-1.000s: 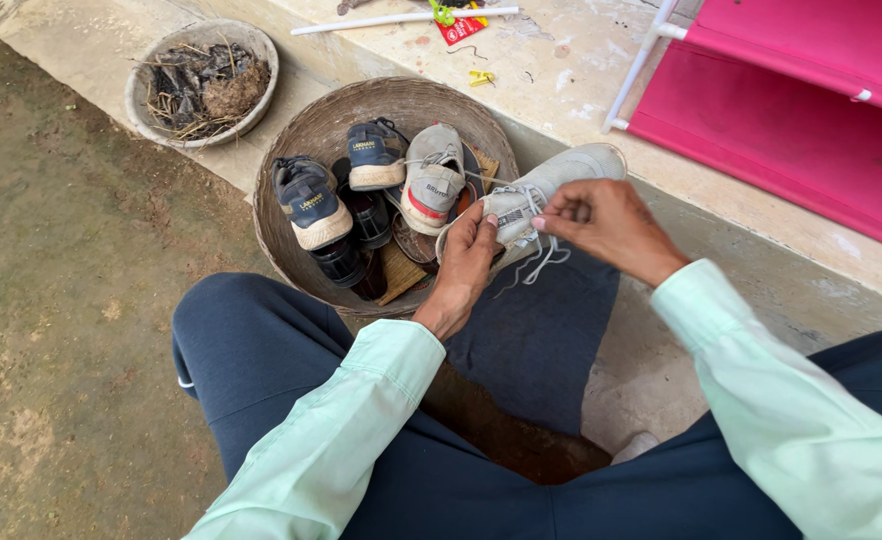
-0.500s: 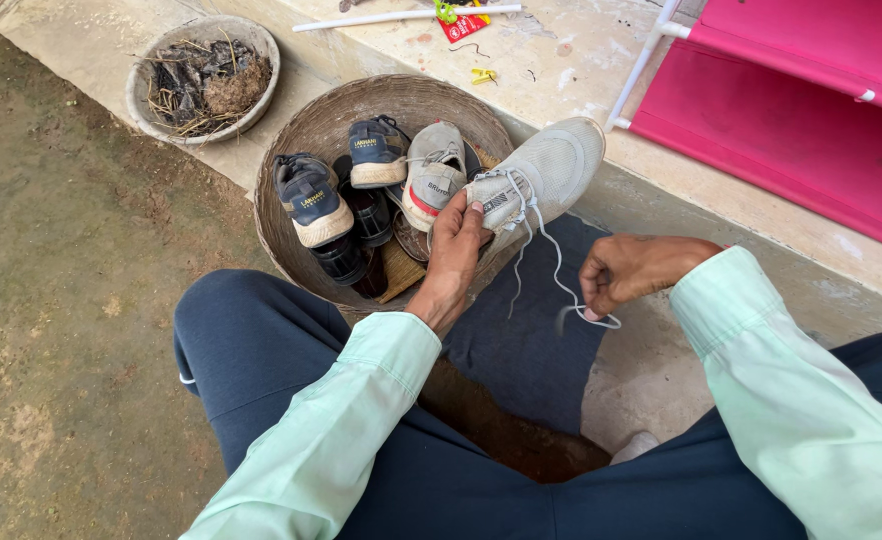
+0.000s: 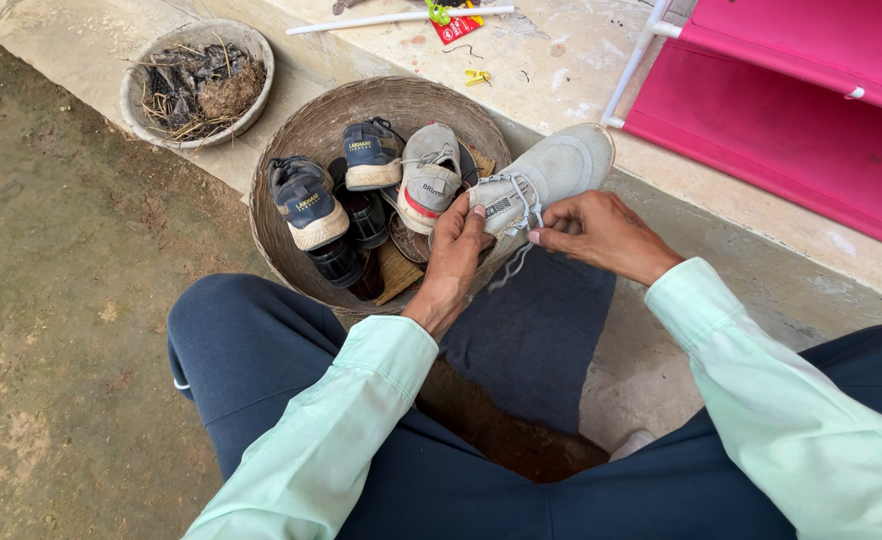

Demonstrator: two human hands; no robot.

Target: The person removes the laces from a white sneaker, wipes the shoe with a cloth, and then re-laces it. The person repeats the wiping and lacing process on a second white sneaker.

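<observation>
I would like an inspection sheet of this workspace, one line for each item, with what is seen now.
Surface: concrete step, dusty; bare ground at left.
Job's things: light grey shoe with loose lace, held above the woven basket.
Clutter: dark and grey shoes in the basket; bowl of dry debris; white stick.
Grips: left hand holds the shoe's heel end; right hand pinches the lace.
Cables: nothing seen.
Surroundings: pink rack at right.

Soft, even daylight, faint shadows, no glare, sharp focus, perhaps slight wide-angle stretching at edges
</observation>
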